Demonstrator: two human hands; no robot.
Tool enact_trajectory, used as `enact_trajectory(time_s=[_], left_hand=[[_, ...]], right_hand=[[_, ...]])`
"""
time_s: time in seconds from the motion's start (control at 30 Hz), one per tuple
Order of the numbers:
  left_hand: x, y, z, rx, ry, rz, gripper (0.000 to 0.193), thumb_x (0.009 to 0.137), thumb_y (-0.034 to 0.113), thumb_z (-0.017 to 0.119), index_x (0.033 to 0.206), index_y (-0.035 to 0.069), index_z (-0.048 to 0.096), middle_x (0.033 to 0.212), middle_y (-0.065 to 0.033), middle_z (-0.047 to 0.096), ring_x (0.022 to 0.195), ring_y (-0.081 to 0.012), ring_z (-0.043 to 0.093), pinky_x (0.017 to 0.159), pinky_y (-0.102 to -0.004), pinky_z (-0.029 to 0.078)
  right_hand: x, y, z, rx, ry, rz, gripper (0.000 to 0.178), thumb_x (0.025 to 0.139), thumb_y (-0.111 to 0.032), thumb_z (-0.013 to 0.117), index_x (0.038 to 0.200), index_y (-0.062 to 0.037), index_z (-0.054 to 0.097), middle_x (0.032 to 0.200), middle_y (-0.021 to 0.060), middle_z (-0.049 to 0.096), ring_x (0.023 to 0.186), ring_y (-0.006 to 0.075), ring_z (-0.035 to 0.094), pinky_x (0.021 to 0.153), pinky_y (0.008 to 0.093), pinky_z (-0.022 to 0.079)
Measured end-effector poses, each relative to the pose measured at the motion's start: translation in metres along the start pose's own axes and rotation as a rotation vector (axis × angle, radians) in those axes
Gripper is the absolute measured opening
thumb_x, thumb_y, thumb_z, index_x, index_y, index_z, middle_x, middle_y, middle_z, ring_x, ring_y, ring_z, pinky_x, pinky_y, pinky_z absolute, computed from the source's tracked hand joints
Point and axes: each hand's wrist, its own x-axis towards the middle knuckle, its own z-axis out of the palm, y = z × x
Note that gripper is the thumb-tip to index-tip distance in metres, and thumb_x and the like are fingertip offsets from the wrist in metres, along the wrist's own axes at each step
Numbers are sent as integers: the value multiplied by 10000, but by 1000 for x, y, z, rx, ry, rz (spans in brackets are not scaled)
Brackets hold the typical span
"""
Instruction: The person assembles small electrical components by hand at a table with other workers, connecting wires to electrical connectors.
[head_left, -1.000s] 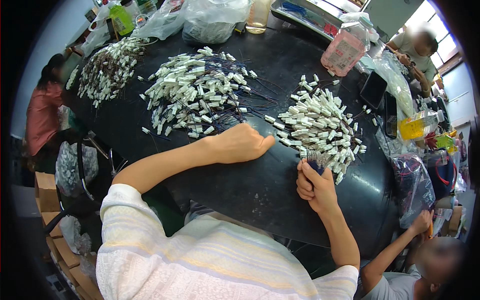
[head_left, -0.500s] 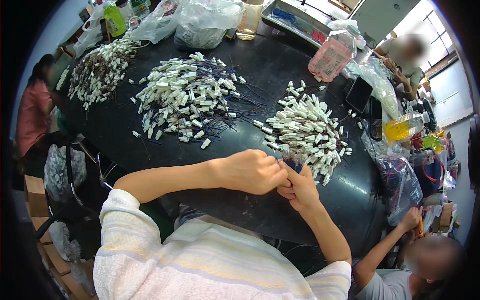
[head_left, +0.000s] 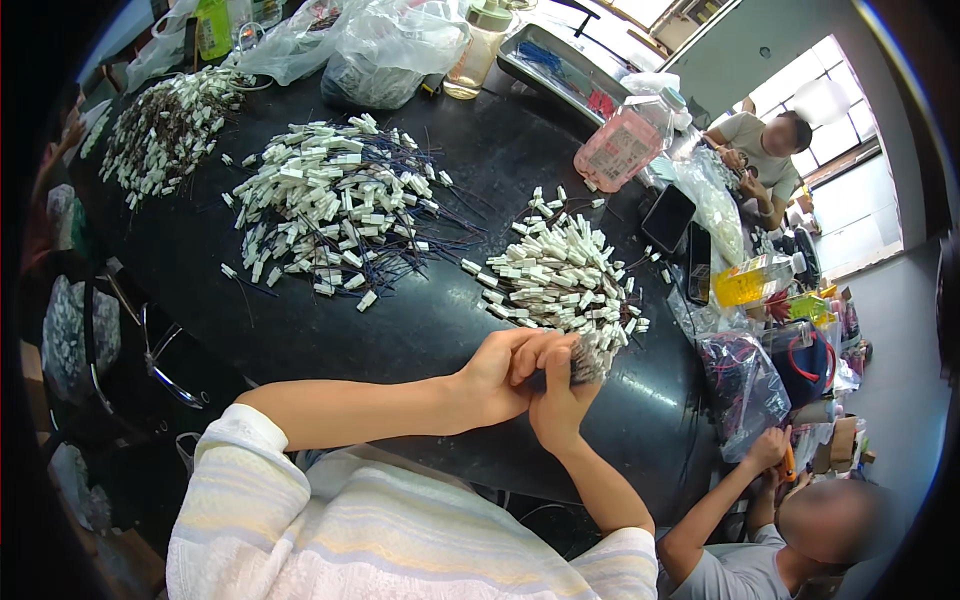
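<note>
Dark wires (head_left: pixel 590 364) jut beyond the right grip (head_left: pixel 560 408).

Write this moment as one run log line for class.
right hand: holds wires | left hand: against right hand | beyond: connector pile | surface: black table

Shirt (head_left: pixel 400 545): white, is showing pale yellow and lavender stripes
Left sleeve (head_left: pixel 240 480): short, is ending in white, shirt's left side
Right sleeve (head_left: pixel 622 568): is showing similar stripes, shirt's right side
</note>
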Motion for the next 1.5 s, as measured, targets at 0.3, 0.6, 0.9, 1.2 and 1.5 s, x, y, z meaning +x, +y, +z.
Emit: enact_trajectory(time_s=[0.3,0.6,0.9,1.2,1.5], left_hand=[[-24,26,15,936,-8,358,174,856,29,450,974,-27,565,784,-71,582,688,-213,563,675,-346,459],[-26,110,-19,2352,186,1315,138,673,-32,606,803,14,598,845,-83,571,833,-265,511,717,-336,443],[-39,91,-8,1398,127,533,118,850,62,572,923,-30,572,787,-64,614,604,-57,529,521,-188,402],[-34,75,-9,990,-17,144,135,862,57,556,945,-45,587,773,-92,617,598,-76,532,502,-182,397],[-34,67,-8,1117,8,129,129,833,66,604,906,-39,625,762,-69,625,591,-60,534,479,-179,389]], right_hand=[[-6,-1,-11,37,39,117,226,916,-168,497,745,-21,494,603,45,483,494,104,434,450,228,351],[-1,1,-25,23,-107,466,59,879,-57,518,864,-1,524,608,-17,438,486,38,371,435,187,269],[-2,6,-32,-182,-34,457,64,771,-20,618,753,-13,557,647,-30,511,578,32,455,532,184,361],[0,4,-29,-203,18,431,58,743,0,630,751,-4,573,633,-42,525,556,13,451,508,169,358],[-2,6,-26,-246,11,470,76,722,23,642,759,16,576,654,-20,560,577,5,481,503,148,371]])
